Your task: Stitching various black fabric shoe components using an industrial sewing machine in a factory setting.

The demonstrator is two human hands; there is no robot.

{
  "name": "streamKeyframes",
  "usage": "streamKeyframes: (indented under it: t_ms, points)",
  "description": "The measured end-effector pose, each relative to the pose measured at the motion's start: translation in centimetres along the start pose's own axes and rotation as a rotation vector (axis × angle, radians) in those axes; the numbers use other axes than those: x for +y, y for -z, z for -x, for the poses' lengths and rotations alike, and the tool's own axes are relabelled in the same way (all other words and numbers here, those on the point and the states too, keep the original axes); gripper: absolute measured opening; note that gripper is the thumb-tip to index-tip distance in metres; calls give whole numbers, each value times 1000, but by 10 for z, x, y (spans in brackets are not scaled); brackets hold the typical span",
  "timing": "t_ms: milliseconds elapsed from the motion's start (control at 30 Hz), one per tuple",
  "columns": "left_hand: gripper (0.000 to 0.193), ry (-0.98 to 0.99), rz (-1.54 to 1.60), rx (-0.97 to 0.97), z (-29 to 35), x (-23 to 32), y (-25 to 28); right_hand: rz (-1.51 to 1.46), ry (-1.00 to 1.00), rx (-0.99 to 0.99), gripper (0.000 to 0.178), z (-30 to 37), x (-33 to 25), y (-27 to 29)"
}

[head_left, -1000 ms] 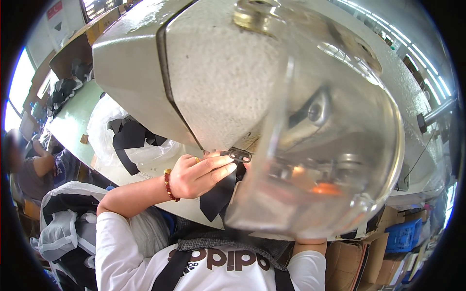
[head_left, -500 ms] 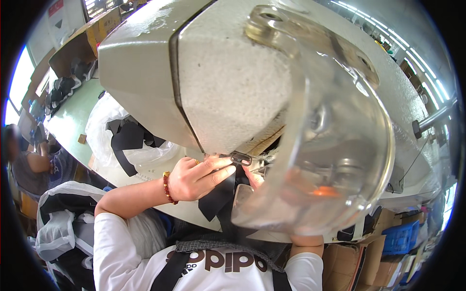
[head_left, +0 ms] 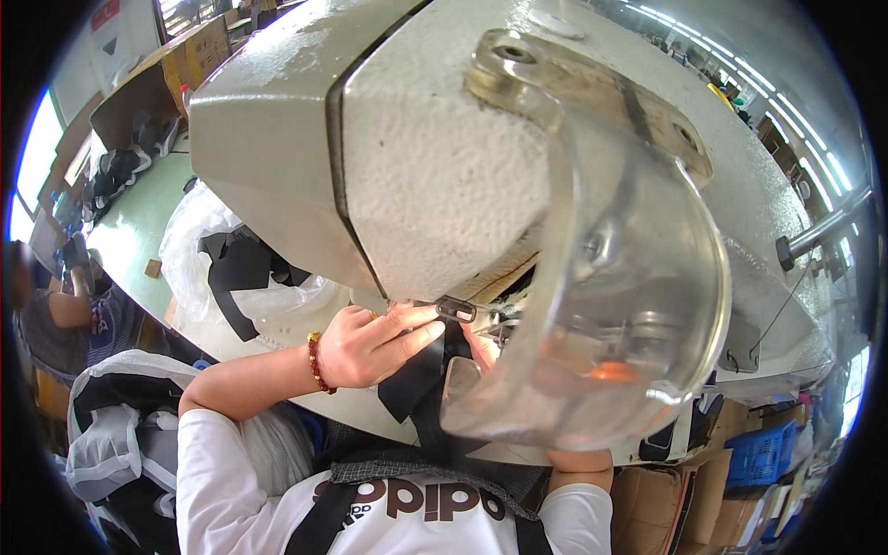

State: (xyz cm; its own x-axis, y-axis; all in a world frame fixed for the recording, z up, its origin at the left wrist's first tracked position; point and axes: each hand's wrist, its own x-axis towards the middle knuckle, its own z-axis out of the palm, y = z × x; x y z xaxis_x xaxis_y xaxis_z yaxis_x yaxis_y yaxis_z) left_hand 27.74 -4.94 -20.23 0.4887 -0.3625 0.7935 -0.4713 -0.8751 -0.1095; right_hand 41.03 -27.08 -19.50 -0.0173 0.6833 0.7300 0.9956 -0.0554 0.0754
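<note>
My left hand (head_left: 370, 344), with a beaded bracelet at the wrist, pinches a small dark slotted buckle (head_left: 457, 310) beside the sewing machine's working end. Black strap material (head_left: 413, 384) hangs below the fingers over the table edge. Of my right hand (head_left: 483, 346), only some fingers show plainly next to the buckle; the rest lies behind the curved clear shield (head_left: 564, 305), so its grip cannot be made out. The big pale machine head (head_left: 444, 157) stands right above both hands. Metal machine parts (head_left: 504, 324) sit just right of the buckle.
Black fabric pieces (head_left: 242, 273) lie on a clear plastic bag (head_left: 190, 245) at the left of the table. A white sack (head_left: 102, 435) stands lower left. Cardboard boxes (head_left: 647, 504) and a blue crate (head_left: 760, 455) are lower right. Another person (head_left: 69, 314) sits far left.
The view has shifted slightly. Both hands stay at nearly the same place by the machine, with the left still on the buckle.
</note>
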Motion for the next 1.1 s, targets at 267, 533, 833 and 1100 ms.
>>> streamKeyframes:
  t_ms: [267,533,833,1100]
  points:
    - [34,22,-48,-10,3,2,-1,28,8,-9,14,0,0,-2]
    - [35,9,-37,-12,1,1,-1,60,16,-28,15,2,-2,-1]
    - [36,49,-50,-88,-12,7,16,1013,430,-316,29,53,13,-29]
    - [35,-16,-81,71,-26,8,21,2395,1214,-447,69,68,17,-27]
